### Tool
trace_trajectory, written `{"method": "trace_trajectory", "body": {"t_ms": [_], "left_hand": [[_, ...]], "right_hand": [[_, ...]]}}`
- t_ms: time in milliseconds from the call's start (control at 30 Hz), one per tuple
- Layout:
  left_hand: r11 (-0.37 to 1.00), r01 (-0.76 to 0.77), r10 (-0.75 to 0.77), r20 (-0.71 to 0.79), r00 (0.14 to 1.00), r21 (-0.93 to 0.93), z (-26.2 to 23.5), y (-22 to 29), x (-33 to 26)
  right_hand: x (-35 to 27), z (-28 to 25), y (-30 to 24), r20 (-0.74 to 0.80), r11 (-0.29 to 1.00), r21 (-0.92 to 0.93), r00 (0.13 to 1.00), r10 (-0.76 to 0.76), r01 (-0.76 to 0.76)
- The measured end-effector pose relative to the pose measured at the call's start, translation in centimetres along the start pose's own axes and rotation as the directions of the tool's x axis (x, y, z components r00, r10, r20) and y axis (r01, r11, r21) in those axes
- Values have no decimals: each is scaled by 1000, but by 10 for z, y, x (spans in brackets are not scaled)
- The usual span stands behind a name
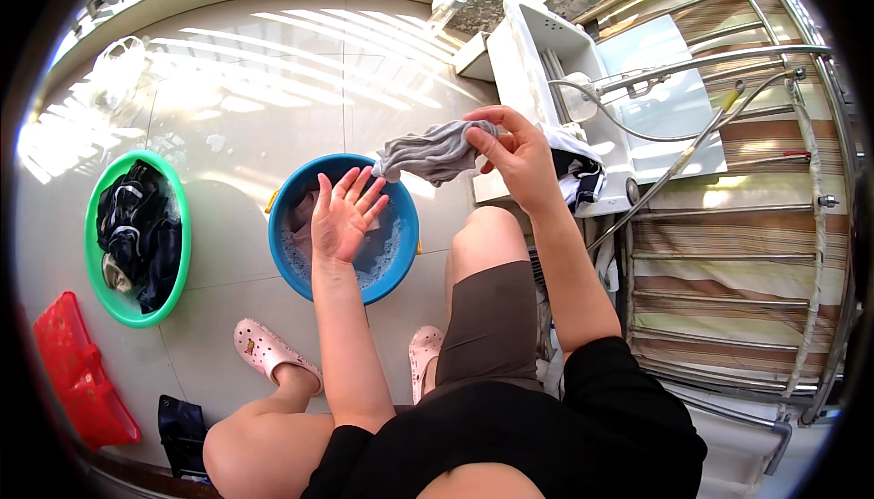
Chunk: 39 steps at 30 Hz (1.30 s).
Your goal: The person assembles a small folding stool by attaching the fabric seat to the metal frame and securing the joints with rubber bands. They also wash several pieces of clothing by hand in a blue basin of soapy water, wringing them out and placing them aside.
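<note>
My right hand (pixel 515 153) pinches one end of a wet-looking grey piece of cloth (pixel 431 153), bunched lengthwise, perhaps a sock. The cloth stretches out to the left, over the far right rim of a round blue basin (pixel 409 258). My left hand (pixel 342 217) is open above the basin, palm up and fingers spread, its fingertips close to the free end of the cloth. Below it, the basin holds soapy water (pixel 375 253) with foam and some pale pinkish fabric (pixel 302 218), partly covered by my left hand.
To the left stands a green oval basin (pixel 185 271) with dark clothes (pixel 137 226). A red bag (pixel 86 371) lies nearer. At right are a white sink-like unit (pixel 528 53) with dark and white clothes (pixel 580 176) beside it, and a metal folding frame (pixel 719 256) with striped fabric.
</note>
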<state>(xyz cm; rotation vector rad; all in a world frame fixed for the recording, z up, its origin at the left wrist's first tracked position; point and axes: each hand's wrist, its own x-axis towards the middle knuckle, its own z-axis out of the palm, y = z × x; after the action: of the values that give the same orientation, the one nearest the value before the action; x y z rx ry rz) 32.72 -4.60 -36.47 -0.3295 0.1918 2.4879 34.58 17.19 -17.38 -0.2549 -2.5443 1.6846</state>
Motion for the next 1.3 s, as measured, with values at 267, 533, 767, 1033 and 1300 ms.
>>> {"method": "trace_trajectory", "body": {"t_ms": [267, 533, 767, 1033, 1300], "left_hand": [[993, -28, 54, -239, 969, 112, -66, 13, 5], [967, 24, 76, -380, 922, 253, -81, -5, 11], [875, 34, 273, -551, 789, 482, -96, 22, -7], [463, 288, 539, -524, 660, 838, -72, -15, 10], [-363, 644, 293, -574, 765, 673, -114, -21, 7]], "right_hand": [[-27, -178, -14, -325, 969, 50, 914, 244, -240], [-37, -267, 114, -602, 630, -522, 772, 205, -575], [-17, -96, 44, -326, 582, -812, 869, -372, -56], [-9, 157, 202, 392, 550, -823, 844, 366, 144], [49, 211, 254, 591, 365, -805, 579, 562, 467]]}}
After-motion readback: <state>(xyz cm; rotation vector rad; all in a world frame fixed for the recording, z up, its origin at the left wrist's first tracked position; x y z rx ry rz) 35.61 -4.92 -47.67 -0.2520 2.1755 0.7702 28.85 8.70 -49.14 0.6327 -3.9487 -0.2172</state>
